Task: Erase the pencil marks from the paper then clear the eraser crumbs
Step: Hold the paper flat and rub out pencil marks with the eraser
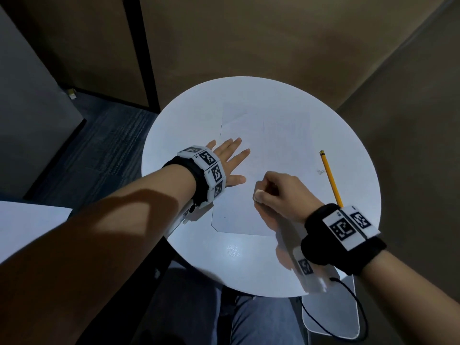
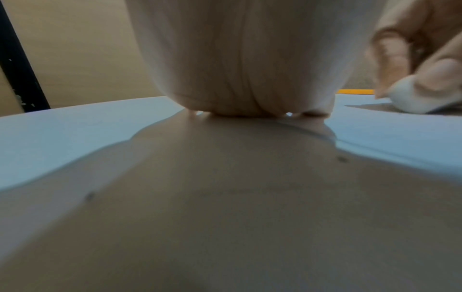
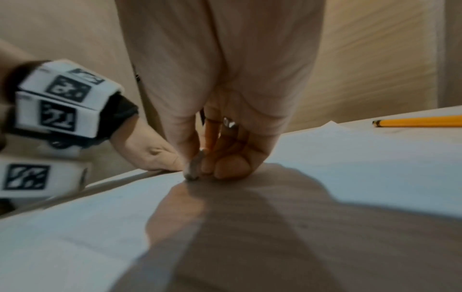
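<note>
One white eraser (image 1: 258,195), rounded and grey-smudged at its tip, is pinched in the right hand (image 1: 281,195) and pressed onto the near half of one paper (image 1: 239,215) on the worktop (image 1: 224,257). Left of the eraser, the left hand (image 1: 229,160) lies flat, fingers spread, on the paper's edge. Right of the paper lies one yellow pencil (image 1: 331,179).

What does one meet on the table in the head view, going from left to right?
left hand resting flat on the paper → right hand gripping the eraser → small pile of crumbs → pencil.
</note>
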Demonstrator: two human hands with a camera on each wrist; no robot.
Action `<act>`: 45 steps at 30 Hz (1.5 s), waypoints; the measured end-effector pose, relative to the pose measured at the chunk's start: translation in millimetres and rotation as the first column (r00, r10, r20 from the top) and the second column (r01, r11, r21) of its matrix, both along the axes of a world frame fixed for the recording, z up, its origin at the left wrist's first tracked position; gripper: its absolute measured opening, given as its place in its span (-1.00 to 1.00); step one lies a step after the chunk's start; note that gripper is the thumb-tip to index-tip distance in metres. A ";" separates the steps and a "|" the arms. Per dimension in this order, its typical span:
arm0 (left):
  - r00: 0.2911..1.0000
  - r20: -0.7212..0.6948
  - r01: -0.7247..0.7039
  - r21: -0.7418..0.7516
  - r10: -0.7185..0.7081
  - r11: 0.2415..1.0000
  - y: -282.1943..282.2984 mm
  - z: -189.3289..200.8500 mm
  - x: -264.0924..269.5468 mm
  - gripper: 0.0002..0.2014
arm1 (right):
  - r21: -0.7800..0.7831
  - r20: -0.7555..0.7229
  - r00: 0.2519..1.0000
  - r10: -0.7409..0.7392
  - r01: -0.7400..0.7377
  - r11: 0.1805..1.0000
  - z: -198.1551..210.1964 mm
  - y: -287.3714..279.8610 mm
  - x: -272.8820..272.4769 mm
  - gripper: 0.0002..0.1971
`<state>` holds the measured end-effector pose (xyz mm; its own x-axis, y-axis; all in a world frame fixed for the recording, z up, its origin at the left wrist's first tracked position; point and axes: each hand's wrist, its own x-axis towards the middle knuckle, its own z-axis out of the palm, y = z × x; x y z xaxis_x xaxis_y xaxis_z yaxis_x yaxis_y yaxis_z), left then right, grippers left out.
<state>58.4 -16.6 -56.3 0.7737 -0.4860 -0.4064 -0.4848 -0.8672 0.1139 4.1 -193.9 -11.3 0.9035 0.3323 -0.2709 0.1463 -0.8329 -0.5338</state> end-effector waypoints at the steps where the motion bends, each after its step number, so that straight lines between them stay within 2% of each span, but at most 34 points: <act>1: 1.000 0.000 0.002 0.000 -0.002 1.000 0.3 0.0 0.1 -0.30 | -0.023 -0.041 0.998 0.053 -0.054 0.998 2.6 -1.4 -4.1 -0.77; 4: 1.000 -0.003 0.001 0.007 -0.001 1.000 -0.5 -0.9 0.1 -0.30 | -0.064 -0.159 0.979 0.128 -0.139 0.988 13.3 -5.3 -1.5 -0.75; 9: 1.000 -0.001 0.003 -0.004 -0.003 1.000 -0.5 -0.6 -0.6 -0.31 | 0.020 -0.001 0.999 -0.048 0.048 0.999 7.0 9.0 15.1 -0.87; 12: 1.000 0.001 0.001 0.000 -0.001 1.000 -0.2 -1.1 0.5 -0.30 | -0.008 0.015 0.999 0.046 -0.046 0.999 1.8 9.5 2.0 -0.77; 14: 1.000 -0.003 0.001 0.001 -0.001 1.000 0.4 -1.5 0.4 -0.30 | -0.064 -0.086 0.986 0.139 -0.145 0.987 7.9 6.1 -4.4 -0.71; 16: 1.000 -0.005 0.003 0.001 -0.003 1.000 -0.1 -1.2 0.1 -0.30 | -0.083 -0.120 0.981 0.154 -0.165 0.983 12.6 4.7 -0.8 -0.74; 19: 1.000 0.004 -0.002 -0.005 0.002 1.000 -0.2 -0.3 -0.3 -0.31 | -0.013 0.001 1.000 -0.002 0.002 1.000 8.6 10.6 10.8 -0.86; 21: 1.000 0.003 0.000 -0.003 0.000 1.000 -0.2 -0.3 -0.7 -0.31 | 0.001 0.046 0.998 -0.033 0.033 0.999 3.8 13.0 8.6 -0.81; 23: 1.000 0.002 0.005 0.000 -0.005 1.000 0.1 -1.4 -0.2 -0.30 | -0.037 0.006 0.999 0.050 -0.049 0.998 2.3 9.6 1.4 -0.71; 26: 1.000 0.005 0.003 0.004 -0.003 1.000 1.2 -2.2 1.1 -0.30 | -0.069 -0.127 0.982 0.139 -0.149 0.986 12.0 7.8 -1.6 -0.79; 29: 1.000 0.010 0.005 0.001 -0.005 1.000 0.9 -1.9 1.6 -0.30 | -0.019 -0.016 0.999 0.042 -0.043 0.999 9.4 17.2 10.6 -0.90; 32: 1.000 0.021 0.006 0.000 -0.006 1.000 -0.5 -2.5 -0.8 -0.30 | 0.004 0.055 0.998 -0.020 0.020 1.000 -1.2 25.4 5.0 -0.86; 34: 1.000 0.020 0.006 -0.004 -0.005 1.000 -0.3 -2.6 -0.1 -0.30 | -0.023 0.057 0.997 0.051 -0.050 0.998 -3.6 21.7 -4.5 -0.80; 37: 1.000 -0.007 -0.012 -0.014 0.012 1.000 0.7 -4.0 2.5 -0.30 | -0.100 -0.030 0.986 0.166 -0.168 0.981 4.5 15.1 -8.7 -0.71; 40: 0.999 -0.007 -0.044 -0.048 0.044 0.998 -4.5 -0.5 5.8 -0.37 | -0.138 -0.107 0.974 0.201 -0.214 0.967 11.5 15.7 -2.5 -0.65; 42: 0.998 0.027 -0.059 -0.071 0.061 0.996 -7.6 7.2 9.5 -0.45 | -0.111 -0.156 0.973 0.169 -0.187 0.976 11.3 15.8 0.6 -0.72; 44: 0.998 0.045 -0.032 -0.061 0.035 0.998 -6.5 11.5 13.0 -0.46 | 0.005 -0.192 0.980 0.054 -0.054 0.999 11.1 15.0 3.6 -0.92; 45: 0.999 0.041 -0.009 -0.042 0.011 0.999 -4.4 10.7 13.6 -0.43 | 0.061 -0.193 0.981 -0.002 0.014 0.998 11.6 14.4 5.4 -0.94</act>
<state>72.0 -21.0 -45.5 0.7942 -0.4940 -0.3538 -0.4814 -0.8669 0.1298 9.5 -179.6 0.4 0.8387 0.3470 -0.4197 0.0293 -0.7984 -0.6015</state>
